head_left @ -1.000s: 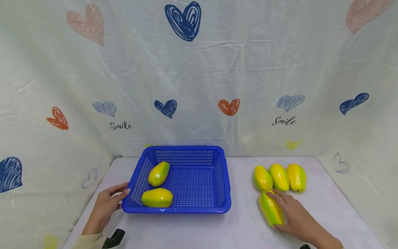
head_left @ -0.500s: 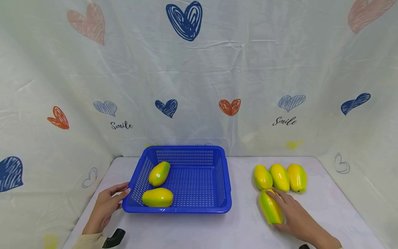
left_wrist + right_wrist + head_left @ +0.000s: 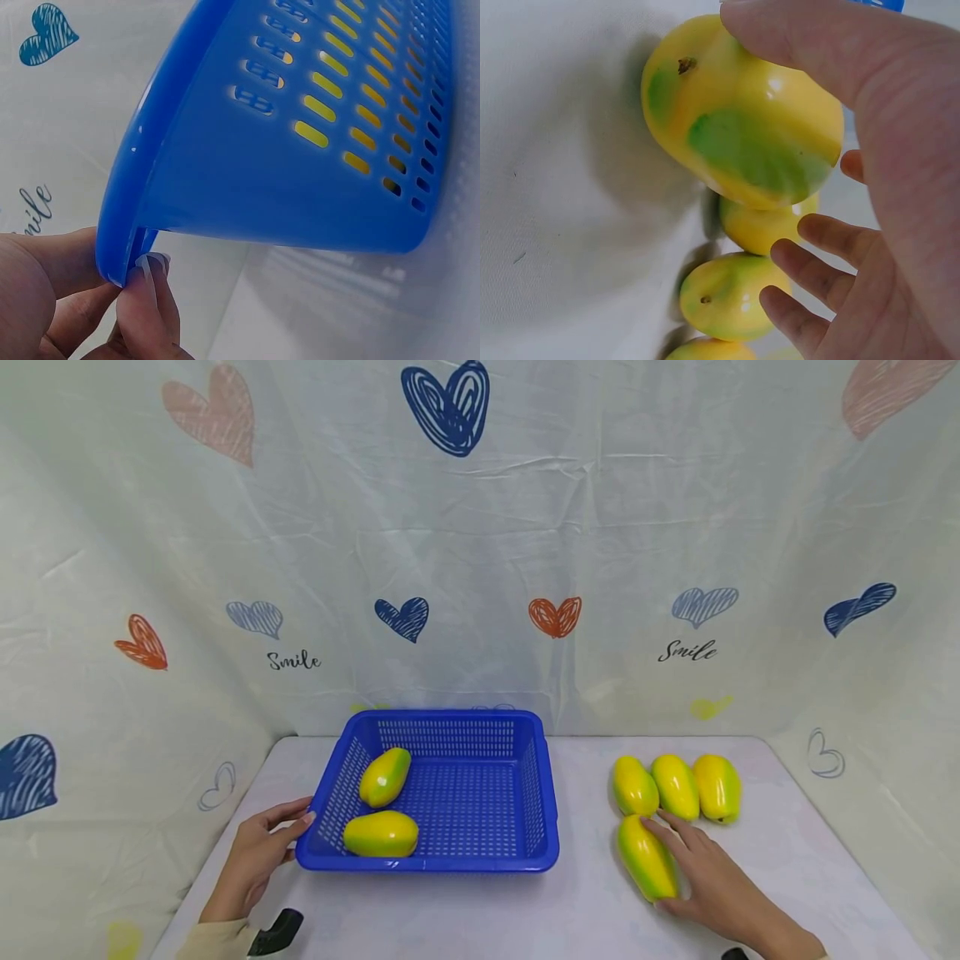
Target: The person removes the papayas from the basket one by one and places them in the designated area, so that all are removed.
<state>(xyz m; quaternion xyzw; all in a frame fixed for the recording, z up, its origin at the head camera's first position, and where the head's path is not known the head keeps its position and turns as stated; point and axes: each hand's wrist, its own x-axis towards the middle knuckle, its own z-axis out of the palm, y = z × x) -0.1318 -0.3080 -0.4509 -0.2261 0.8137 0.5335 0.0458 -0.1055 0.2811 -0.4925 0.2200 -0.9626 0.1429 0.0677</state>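
My left hand (image 3: pixel 255 856) pinches the front left corner rim of a blue slotted basket (image 3: pixel 427 864); the left wrist view shows thumb and fingertip (image 3: pixel 146 277) closed on the basket's rim (image 3: pixel 127 225). Two yellow-green fruits (image 3: pixel 385 777) (image 3: pixel 381 833) lie in the basket's left half. My right hand (image 3: pixel 705 877) rests against a fourth yellow-green fruit (image 3: pixel 645 860) lying on the table. In the right wrist view the thumb lies over this fruit (image 3: pixel 742 127) while the fingers (image 3: pixel 817 240) stay spread and nearly straight beside it.
Three more yellow-green fruits (image 3: pixel 675 787) stand side by side just behind the one I touch, also seen as fruits (image 3: pixel 735 296) in the right wrist view. A white cloth with drawn hearts covers the table (image 3: pixel 577 910) and hangs behind and at both sides.
The fruit under my right hand has shifted slightly left, and the hand has followed it. My left hand and the basket have stayed put.
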